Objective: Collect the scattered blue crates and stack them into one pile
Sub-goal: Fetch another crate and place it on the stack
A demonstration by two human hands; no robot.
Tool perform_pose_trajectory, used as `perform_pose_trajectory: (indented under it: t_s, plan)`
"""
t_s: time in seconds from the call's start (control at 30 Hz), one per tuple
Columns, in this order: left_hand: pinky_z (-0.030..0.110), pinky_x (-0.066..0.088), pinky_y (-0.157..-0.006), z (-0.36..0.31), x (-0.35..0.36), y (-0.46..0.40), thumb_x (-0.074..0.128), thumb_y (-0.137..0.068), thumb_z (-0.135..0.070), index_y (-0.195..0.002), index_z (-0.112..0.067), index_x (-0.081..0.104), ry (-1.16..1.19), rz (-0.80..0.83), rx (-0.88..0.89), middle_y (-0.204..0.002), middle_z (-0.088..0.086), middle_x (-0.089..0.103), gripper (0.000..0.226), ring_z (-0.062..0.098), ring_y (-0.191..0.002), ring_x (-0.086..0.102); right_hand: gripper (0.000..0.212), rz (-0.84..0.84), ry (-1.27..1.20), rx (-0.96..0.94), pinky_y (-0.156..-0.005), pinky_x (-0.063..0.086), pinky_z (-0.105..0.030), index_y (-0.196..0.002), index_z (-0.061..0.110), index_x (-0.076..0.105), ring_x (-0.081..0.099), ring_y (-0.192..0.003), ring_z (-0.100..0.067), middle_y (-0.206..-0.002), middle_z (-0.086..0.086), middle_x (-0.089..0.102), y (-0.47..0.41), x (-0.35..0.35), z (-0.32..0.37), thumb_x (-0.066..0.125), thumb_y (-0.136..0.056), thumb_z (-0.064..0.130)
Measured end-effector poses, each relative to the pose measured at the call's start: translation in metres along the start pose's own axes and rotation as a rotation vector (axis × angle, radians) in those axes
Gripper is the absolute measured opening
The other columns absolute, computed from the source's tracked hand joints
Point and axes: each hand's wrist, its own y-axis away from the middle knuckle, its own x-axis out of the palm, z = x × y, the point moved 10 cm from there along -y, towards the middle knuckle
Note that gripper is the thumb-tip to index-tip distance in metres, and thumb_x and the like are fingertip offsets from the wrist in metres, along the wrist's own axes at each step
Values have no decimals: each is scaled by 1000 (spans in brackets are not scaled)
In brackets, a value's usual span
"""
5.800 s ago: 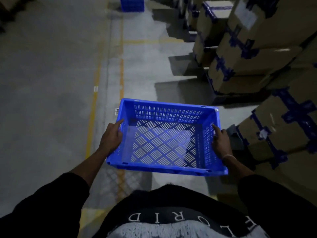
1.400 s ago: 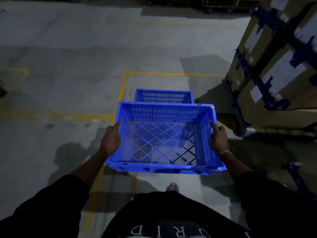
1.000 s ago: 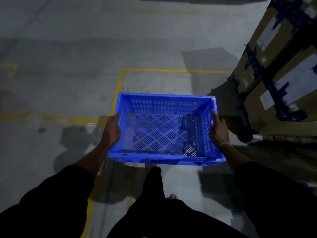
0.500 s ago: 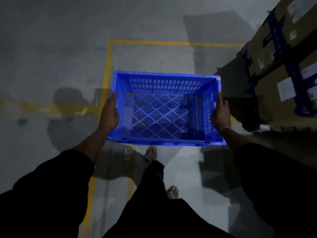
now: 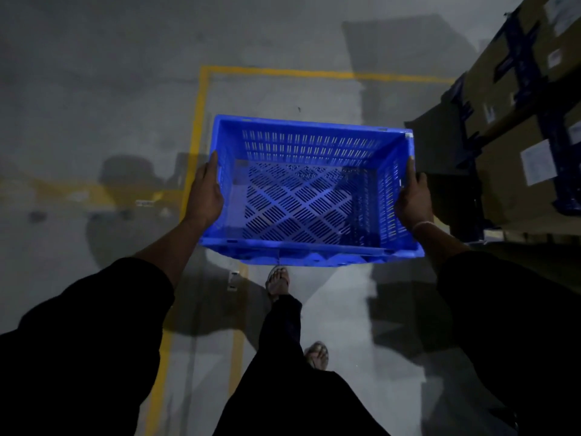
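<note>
The scene is dim overall, with a cool, weak light falling from above. The blue crate is the brightest and most saturated thing, its slatted bottom catching a pale sheen between the left grip and the right grip. Soft, doubled shadows lie on the grey floor out to the left of the left grip and below both grips. The sleeves nearest the camera sink into near black without detail. The cardboard boxes beyond the right grip are murky and bent by wide-angle distortion. Fine detail is smeared and grainy throughout.
</note>
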Motion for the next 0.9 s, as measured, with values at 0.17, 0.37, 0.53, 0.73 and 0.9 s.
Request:
perform_pose_trajectory:
  t_s: [0.17, 0.37, 0.53, 0.73, 0.9]
  plan:
    - [46, 45, -93, 3, 7, 1, 37, -98, 6, -160, -10, 13, 4, 11, -7, -148, 24, 39, 69, 43, -126, 48, 91, 10, 0, -49, -91, 47, -46, -159, 23, 7, 54, -108, -46, -137, -25, 38, -11, 2, 0, 52, -85, -4]
    - [45, 43, -95, 13, 15, 9, 41, -98, 3, -161, -13, 2, -97, 158, -29, -159, 26, 24, 76, 46, -133, 42, 97, 106, -31, -63, -82, 44, -39, -159, 23, -2, 56, -102, -41, -137, -26, 37, 7, 7, -5, 57, -85, 0]
    - [58, 33, -111, 7, 36, 18, 55, -97, -21, -158, 1, 5, -480, 230, 23, -166, 23, -6, 81, 46, -151, 12, 98, 27, 116, -157, -99, 41, -52, -157, 10, -4, 44, -118, -49, -151, -24, 23, 24, 14, -8, 58, -82, 22]
    - [61, 11, -121, 0, 36, 19, 52, -92, -38, -156, 5, 5, -642, 181, 160, -163, 32, 0, 91, 47, -152, -2, 96, 0, 290, -272, -103, 42, -52, -158, 11, 0, 28, -137, -47, -165, -8, -14, 26, 21, 1, 62, -87, 27]
    - [58, 5, -122, -5, 37, 15, 40, -86, -41, -154, 11, 8, -614, 192, 222, -160, 38, 3, 91, 52, -150, 1, 93, 19, 252, -282, -113, 34, -54, -159, 17, 2, 13, -149, -39, -165, -2, -17, 20, 21, 1, 61, -88, 30]
